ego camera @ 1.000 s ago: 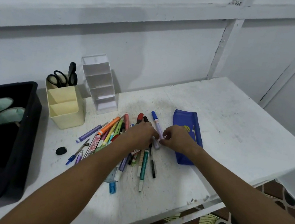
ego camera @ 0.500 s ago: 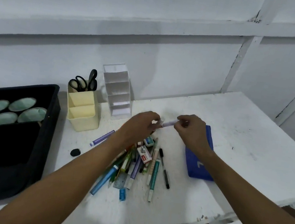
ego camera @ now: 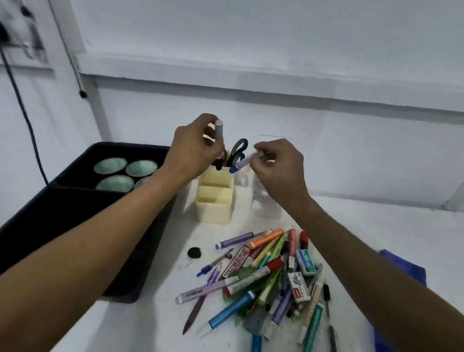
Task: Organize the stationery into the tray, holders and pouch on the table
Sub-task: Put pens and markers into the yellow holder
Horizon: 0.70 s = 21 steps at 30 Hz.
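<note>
A: Where are the hands?
B: Both above the yellow holder (ego camera: 213,200) at the table's back. Left hand (ego camera: 196,148) grips a pen (ego camera: 219,140) upright, tip down, prob. to drop it in. Right hand (ego camera: 278,167) pinches a blue-capped marker (ego camera: 241,163), angled toward the same slot.
A: The rest?
B: Pile of pens (ego camera: 265,279) nearer, pouch (ego camera: 397,307) at right, black tray (ego camera: 74,215) at left.

A plain home study corner: a scuffed white desk (ego camera: 380,223) against white-painted panelled walls (ego camera: 269,49), a dark cable (ego camera: 23,103) running down from a wall fitting, and stationery spread on the desk.
</note>
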Each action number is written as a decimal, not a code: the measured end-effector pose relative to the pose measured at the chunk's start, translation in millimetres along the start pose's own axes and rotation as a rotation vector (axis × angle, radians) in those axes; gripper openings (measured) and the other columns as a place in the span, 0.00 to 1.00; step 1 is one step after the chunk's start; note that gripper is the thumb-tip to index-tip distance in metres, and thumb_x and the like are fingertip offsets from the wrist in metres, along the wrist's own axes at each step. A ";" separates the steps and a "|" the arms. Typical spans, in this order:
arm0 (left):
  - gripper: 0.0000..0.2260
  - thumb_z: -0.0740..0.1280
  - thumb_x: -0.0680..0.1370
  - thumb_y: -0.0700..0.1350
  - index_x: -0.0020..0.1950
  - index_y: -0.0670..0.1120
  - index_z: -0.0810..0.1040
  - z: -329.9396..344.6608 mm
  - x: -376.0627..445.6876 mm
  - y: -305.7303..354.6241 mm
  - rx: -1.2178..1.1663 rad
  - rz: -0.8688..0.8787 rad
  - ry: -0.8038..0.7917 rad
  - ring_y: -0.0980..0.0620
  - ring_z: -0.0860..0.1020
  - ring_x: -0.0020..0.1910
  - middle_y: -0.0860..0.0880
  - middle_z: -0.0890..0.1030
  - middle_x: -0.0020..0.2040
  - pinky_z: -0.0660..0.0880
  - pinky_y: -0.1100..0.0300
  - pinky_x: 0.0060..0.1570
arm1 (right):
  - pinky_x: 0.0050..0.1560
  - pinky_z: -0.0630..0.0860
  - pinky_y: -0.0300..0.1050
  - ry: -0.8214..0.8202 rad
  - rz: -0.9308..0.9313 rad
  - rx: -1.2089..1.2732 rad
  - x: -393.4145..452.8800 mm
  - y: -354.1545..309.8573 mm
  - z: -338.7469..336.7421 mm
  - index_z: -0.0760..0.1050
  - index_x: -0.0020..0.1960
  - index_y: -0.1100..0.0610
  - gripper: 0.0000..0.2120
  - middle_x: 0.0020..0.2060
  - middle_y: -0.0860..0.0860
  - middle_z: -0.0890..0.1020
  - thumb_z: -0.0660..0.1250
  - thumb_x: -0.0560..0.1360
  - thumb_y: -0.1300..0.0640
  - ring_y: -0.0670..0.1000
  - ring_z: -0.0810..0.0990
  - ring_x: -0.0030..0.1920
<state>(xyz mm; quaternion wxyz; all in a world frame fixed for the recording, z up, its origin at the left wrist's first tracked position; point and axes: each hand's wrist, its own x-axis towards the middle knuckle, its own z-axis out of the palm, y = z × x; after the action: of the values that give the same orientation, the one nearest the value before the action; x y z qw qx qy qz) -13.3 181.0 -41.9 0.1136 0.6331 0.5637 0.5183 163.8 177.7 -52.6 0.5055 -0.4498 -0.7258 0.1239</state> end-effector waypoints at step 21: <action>0.05 0.67 0.76 0.43 0.51 0.45 0.77 11.3 -12.1 -85.4 0.285 -0.157 -0.212 0.50 0.81 0.41 0.49 0.83 0.45 0.77 0.57 0.42 | 0.47 0.68 0.35 -0.307 0.064 -0.121 1.7 34.1 100.2 0.80 0.52 0.65 0.11 0.49 0.61 0.78 0.66 0.70 0.65 0.56 0.78 0.48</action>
<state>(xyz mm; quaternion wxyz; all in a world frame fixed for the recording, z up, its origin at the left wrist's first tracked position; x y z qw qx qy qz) -53.2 204.8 -115.4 0.1217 0.6477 0.6639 0.3534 97.0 225.9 -119.1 0.3564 -0.4783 -0.7858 0.1632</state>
